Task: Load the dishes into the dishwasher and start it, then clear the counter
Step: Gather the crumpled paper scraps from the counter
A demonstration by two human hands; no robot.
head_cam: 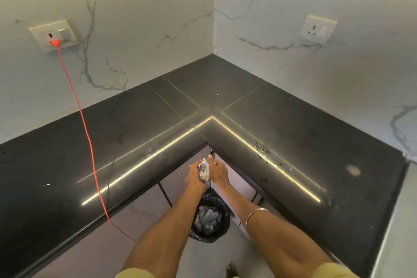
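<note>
I stand in the inner corner of an L-shaped black counter (140, 124). My left hand (194, 174) and my right hand (218, 170) are pressed together below the counter's edge, both gripping a crumpled whitish wad of paper or cloth (204, 171) between them. Straight below the hands, on the floor, stands a bin lined with a black bag (209, 216), with more crumpled grey-white material inside it. Wet smears and crumbs (262, 151) lie on the right run of the counter near its front edge.
An orange cable (83, 124) runs from a wall socket (55, 36) at the left, across the counter and over its front edge. A second socket (318, 29) sits on the right wall. Marble-patterned walls enclose the corner. Pale cabinet fronts (173, 180) lie under the counter.
</note>
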